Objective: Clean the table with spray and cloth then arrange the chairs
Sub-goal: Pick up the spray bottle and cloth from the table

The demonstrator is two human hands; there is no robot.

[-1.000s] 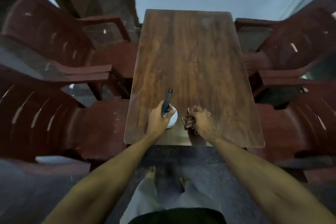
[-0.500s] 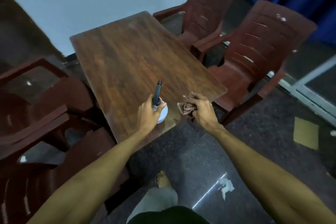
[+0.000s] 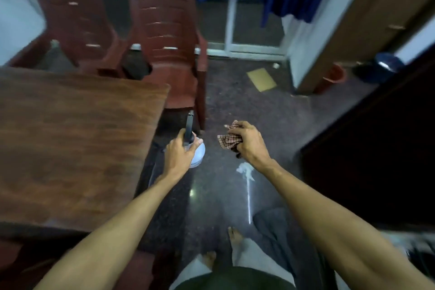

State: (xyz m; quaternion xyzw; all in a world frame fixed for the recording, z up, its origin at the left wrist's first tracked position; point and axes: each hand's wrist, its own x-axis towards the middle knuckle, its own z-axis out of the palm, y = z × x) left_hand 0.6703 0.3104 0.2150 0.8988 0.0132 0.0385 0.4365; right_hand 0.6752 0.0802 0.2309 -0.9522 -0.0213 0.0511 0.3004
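Both hands are now off the table (image 3: 70, 136) and out over the dark floor, past its right edge. My left hand (image 3: 180, 155) grips the spray bottle (image 3: 199, 154) by its neck, nozzle pointing away; my right hand (image 3: 250, 142), near it on the right, clenches the checked cloth (image 3: 229, 140). Brown chair (image 3: 164, 54) stands just beyond my left hand, table to that hand's left.
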